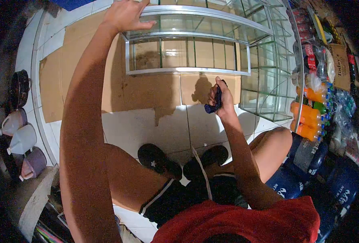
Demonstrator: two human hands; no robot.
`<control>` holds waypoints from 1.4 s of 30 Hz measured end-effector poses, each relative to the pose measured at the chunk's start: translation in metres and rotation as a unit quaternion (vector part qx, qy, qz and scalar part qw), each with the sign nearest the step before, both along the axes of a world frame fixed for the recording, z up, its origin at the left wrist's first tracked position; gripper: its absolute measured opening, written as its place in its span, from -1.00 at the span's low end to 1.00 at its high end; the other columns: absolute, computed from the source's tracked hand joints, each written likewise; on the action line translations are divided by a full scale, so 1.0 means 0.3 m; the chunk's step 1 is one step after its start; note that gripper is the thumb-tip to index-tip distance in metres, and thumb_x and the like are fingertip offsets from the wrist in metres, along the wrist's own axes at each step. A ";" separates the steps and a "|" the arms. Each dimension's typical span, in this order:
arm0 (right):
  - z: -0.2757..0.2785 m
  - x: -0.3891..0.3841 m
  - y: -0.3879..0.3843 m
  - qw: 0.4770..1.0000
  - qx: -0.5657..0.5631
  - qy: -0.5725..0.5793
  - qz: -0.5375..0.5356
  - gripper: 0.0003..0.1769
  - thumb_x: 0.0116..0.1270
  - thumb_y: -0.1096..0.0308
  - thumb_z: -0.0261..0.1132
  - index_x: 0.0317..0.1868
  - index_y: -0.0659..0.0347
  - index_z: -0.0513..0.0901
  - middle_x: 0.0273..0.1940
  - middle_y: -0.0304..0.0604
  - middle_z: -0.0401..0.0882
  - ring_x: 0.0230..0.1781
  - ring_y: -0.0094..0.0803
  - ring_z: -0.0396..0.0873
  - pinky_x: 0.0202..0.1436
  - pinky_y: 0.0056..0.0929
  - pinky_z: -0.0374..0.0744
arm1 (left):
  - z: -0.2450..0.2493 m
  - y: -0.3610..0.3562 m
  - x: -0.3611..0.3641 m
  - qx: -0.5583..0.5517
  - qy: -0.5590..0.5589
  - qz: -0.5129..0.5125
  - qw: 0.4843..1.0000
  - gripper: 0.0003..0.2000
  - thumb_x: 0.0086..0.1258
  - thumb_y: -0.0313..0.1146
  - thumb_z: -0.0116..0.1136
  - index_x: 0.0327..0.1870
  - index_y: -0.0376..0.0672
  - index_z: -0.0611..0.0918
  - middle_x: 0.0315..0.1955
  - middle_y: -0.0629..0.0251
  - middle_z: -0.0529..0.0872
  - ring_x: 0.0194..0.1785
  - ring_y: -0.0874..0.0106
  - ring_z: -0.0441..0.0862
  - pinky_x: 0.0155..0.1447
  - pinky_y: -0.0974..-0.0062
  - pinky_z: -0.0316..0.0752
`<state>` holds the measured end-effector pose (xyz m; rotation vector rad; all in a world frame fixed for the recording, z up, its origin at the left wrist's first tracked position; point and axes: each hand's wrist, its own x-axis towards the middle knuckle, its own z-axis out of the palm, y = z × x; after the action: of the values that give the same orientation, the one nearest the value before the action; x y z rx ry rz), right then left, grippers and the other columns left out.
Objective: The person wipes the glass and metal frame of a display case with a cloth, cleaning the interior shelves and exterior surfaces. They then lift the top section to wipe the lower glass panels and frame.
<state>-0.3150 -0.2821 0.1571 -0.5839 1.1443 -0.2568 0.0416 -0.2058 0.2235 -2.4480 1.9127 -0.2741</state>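
A glass case with a silvery metal frame (211,72) stands over flattened cardboard (141,91) at the top middle. My left hand (127,15) rests on the upper left corner of that frame, thumb stretched out to the right and fingers partly cut off by the top edge of the view. Below the case's lower rail, my right hand (222,98) is closed around a dark blue cloth (213,107), apart from the frame. Part of the cloth is hidden inside the fingers.
Glass panels (264,87) stand right of the case. Orange drink bottles (307,115) and a cardboard box (340,67) line the right side, with large blue containers (339,188) below. Plastic jugs (23,139) sit at the left. Feet in black footwear (154,158) are on the tiles.
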 end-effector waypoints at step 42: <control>-0.323 0.680 -0.162 0.497 -0.563 0.224 0.622 -0.59 0.29 0.23 0.10 0.14 0.13 0.47 0.12 0.04 0.48 0.14 -0.08 0.46 0.18 -0.18 0.44 | 0.002 -0.005 0.000 -0.059 0.011 -0.030 0.998 -0.36 0.00 0.27 0.19 -0.14 -0.15 0.50 -0.62 0.06 0.62 -0.45 0.08 0.63 -0.37 0.16 0.50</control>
<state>-0.1110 -0.3306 0.0603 -2.6298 0.5772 0.5461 0.0417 -0.2074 0.2241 -2.4773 2.0392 -0.3720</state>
